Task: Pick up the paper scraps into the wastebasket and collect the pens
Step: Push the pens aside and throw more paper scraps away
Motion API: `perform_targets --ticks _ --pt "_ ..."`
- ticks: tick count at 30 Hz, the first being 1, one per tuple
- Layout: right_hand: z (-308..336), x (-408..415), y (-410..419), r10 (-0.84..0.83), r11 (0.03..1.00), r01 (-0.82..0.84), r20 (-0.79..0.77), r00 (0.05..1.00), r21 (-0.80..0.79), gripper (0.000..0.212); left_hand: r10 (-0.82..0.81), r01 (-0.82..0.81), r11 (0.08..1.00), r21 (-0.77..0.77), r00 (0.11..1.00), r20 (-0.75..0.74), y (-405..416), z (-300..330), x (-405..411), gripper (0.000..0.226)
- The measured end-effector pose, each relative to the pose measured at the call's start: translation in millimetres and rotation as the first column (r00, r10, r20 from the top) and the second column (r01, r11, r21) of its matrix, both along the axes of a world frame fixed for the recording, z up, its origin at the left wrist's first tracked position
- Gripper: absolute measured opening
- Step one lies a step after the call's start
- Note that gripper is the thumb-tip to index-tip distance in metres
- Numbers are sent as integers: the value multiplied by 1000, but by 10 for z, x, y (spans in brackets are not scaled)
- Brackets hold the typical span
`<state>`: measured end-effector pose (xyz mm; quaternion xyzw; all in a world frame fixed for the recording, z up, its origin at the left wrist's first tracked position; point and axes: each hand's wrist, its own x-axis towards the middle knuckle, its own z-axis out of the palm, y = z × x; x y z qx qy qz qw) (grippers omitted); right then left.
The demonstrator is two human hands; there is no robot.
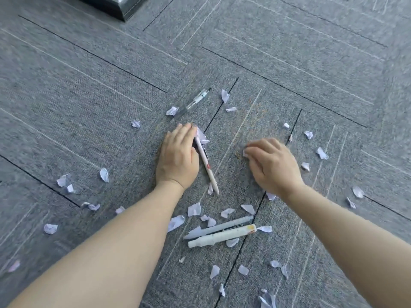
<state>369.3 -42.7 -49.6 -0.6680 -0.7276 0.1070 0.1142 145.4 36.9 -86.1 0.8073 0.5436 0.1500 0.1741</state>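
Down on the grey carpet floor, and there is litter everywhere: pale lilac paper scraps scattered from the upper middle of the frame to the bottom edge, thickest in the lower centre. They look feather-light and limp, likely to flutter or cling to the pile, so a fingertip pinch or a sweep into a heap should serve better than a flat grab.

Four pens are in play. A clear pen lies at upper centre, slick-looking and prone to roll. A white pen lies at centre, running diagonally. Two more sit side by side at lower centre: a pale blue pen and a chunky white marker, touching along their length. All are rigid and light; mid-barrel is the place to take them.

The left hand lies flat, fingers straight and together, its edge against the white pen's upper end, with a scrap showing at the fingertips. It holds nothing that I can see.

The right hand, right of centre, has fingers bent down to the carpet, and a sliver of paper shows at their tips. That reads as a pinch on a scrap, though the blur makes it hard to be sure.

No wastebasket in view.
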Motion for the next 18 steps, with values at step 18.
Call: perform_targets --ticks 18 --pt "102 -259 517 218 973 -221 -54 974 -62 42 -30 29 999 -12 998 -50 42 68 -2 56"
